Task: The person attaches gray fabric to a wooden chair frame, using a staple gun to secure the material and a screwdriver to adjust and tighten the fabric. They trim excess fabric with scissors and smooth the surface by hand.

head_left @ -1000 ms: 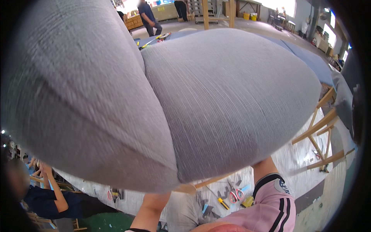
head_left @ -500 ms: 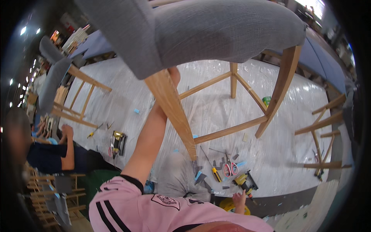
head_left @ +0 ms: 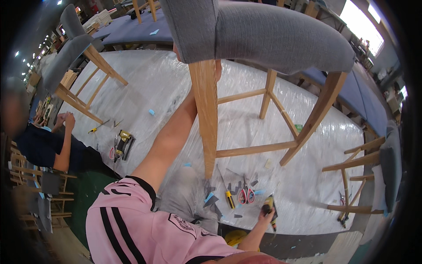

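A grey upholstered chair (head_left: 281,37) with wooden legs stands upright on the plastic-covered table (head_left: 145,83). My left arm reaches behind its nearest leg. My left hand (head_left: 218,70) grips the chair where that leg meets the grey fabric; most of the hand is hidden behind the wood. At the table's near edge, my right hand (head_left: 263,217) is closed round a yellow-and-black staple gun (head_left: 269,204). Beside the gun lie scissors (head_left: 246,195) with pink-and-white handles, a yellow-handled screwdriver (head_left: 230,200) and several grey fabric scraps (head_left: 212,200).
On the left a co-worker (head_left: 48,141) sits by a similar chair (head_left: 79,48), near another staple gun (head_left: 124,143). Another chair (head_left: 358,169) lies on its side at the right. Blue padded benches (head_left: 140,28) line the far side. Stacked wooden frames (head_left: 48,193) stand at lower left.
My right hand has taken hold of the staple gun and raised it slightly. The view has shifted, and the chair looks turned a little. My left hand keeps its grip.
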The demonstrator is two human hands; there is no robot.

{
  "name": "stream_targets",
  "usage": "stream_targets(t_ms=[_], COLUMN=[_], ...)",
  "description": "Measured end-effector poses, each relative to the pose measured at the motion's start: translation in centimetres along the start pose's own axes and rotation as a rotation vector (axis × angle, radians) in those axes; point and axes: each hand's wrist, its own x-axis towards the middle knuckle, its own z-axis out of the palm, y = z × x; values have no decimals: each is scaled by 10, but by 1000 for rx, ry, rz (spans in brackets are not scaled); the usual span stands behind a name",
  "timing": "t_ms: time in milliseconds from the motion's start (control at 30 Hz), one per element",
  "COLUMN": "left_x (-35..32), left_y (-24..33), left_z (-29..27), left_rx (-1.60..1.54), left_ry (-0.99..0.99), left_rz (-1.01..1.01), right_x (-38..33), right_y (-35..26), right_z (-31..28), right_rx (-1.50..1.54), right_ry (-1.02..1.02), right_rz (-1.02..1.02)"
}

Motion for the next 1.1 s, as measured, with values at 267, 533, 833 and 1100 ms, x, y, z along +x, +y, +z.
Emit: stream_targets(t_ms=[267,533,833,1100], left_x=[-6,-14,-13,-18], left_y=[12,16,16,19], left_z=[-3,-2,-3,-6], left_rx=[26,9,15,15], left_ry=[10,-6,-4,-2], left_rz=[28,41,50,50], right_x=[-229,-326,-388,-399], right_y=[23,119,137,130], right_z=[229,419,494,497], right_rx=[418,-276,-676,-653], right_ry=[-845,-1155,-1473,-1465], right_rz=[108,-796,-1157,-1202])
